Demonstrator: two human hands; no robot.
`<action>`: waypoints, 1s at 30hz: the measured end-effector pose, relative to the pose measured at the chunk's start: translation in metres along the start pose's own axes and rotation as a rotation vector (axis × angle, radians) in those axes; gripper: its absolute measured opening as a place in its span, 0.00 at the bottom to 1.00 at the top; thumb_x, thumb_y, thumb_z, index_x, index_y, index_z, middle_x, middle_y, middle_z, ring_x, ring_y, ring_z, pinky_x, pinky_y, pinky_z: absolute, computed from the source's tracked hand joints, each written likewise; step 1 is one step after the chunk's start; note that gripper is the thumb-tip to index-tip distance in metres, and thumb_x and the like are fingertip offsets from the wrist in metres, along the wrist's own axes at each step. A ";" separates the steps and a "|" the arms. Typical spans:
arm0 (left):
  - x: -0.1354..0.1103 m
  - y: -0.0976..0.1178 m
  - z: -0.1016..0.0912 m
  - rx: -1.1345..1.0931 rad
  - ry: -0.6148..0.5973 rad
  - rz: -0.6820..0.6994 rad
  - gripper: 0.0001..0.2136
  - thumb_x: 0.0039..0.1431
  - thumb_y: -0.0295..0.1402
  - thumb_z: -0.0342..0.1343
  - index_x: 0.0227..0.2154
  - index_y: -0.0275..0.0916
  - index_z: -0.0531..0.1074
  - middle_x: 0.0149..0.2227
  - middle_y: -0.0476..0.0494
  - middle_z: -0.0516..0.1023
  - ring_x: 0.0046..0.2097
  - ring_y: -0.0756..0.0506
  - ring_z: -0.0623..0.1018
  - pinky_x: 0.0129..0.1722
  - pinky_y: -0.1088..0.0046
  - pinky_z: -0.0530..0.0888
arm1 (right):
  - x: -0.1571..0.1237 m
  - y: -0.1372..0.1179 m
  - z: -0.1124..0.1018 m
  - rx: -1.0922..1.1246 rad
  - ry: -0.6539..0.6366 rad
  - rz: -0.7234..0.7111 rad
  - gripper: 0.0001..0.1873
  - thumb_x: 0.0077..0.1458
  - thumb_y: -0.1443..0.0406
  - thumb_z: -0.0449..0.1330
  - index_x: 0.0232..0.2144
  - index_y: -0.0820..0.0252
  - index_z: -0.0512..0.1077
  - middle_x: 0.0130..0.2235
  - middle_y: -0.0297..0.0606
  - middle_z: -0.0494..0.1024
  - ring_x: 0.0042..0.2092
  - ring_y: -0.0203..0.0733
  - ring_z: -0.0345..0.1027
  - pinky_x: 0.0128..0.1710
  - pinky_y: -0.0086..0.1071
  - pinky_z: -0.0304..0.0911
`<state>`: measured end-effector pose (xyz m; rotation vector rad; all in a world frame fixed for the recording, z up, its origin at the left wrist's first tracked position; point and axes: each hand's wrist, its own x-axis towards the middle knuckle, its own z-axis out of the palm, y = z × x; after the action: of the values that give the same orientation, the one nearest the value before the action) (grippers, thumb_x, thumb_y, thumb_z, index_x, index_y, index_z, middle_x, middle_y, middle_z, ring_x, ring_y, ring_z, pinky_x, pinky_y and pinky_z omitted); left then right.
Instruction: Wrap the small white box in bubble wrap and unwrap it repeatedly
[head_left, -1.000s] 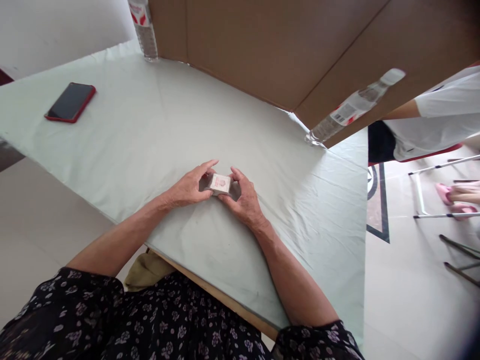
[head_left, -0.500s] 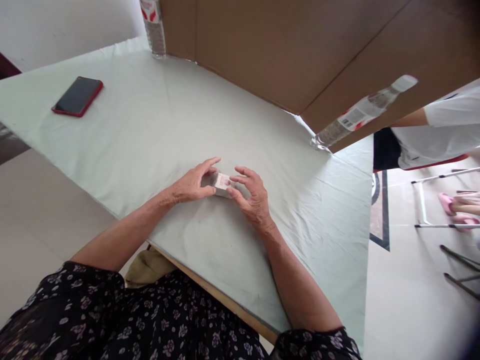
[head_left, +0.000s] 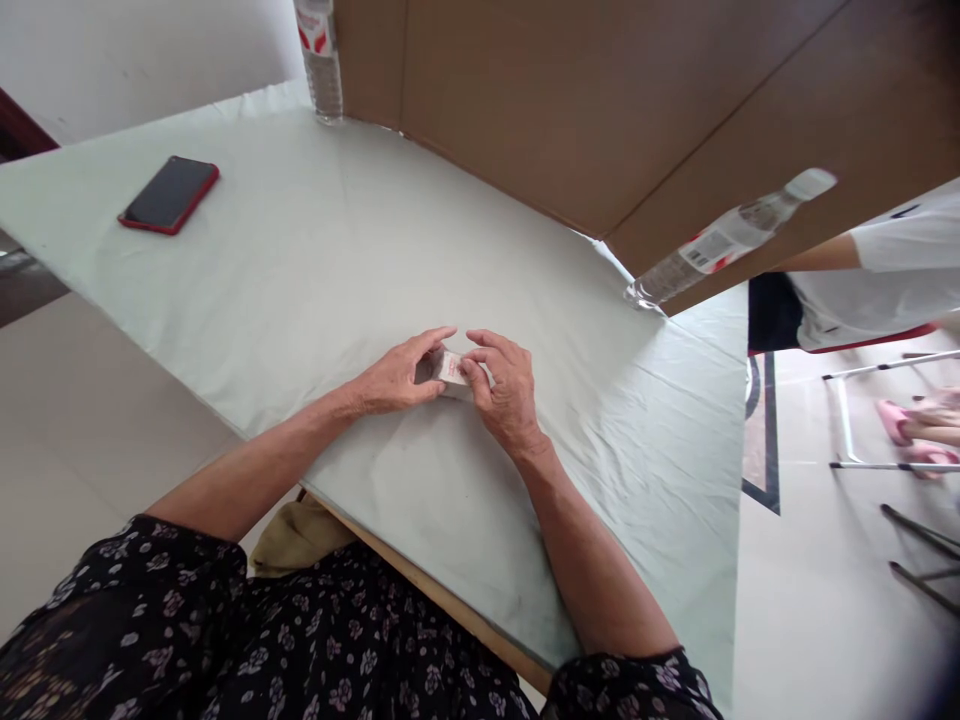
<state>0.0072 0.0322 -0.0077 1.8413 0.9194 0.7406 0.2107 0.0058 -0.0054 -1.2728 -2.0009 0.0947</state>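
On the cloth-covered table (head_left: 315, 270) in front of me sits a small white box (head_left: 454, 368) with reddish print on top. My left hand (head_left: 401, 375) curves round its left end, thumb along the near side and fingers on the far side. From the right, my right hand (head_left: 506, 385) has its thumb and index finger pinched together at the box's right end. The fingers cover that end, so what exactly they pinch there is hidden.
A tall brown cardboard panel (head_left: 510, 110) stands across the back, with a clear plastic bottle (head_left: 324, 75) at its left and another bottle (head_left: 724, 245) at its right. A red-cased phone (head_left: 171, 195) lies far left. Beyond the panel, right, is a person in a white sleeve (head_left: 900, 245).
My right thumb and index finger have closed together at the box's end. My left hand has come closer round the box. The whole view has shifted slightly.
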 end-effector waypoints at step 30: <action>0.001 -0.001 0.001 -0.289 -0.075 0.011 0.44 0.48 0.31 0.61 0.70 0.39 0.53 0.52 0.35 0.74 0.54 0.38 0.76 0.57 0.53 0.72 | 0.059 0.014 -0.022 0.053 0.055 -0.007 0.10 0.70 0.59 0.49 0.36 0.53 0.65 0.49 0.45 0.77 0.53 0.49 0.71 0.53 0.48 0.64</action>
<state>0.0084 0.0332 -0.0090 1.6087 0.7144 0.7631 0.2212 0.0537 0.0370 -1.2225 -1.9428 0.1074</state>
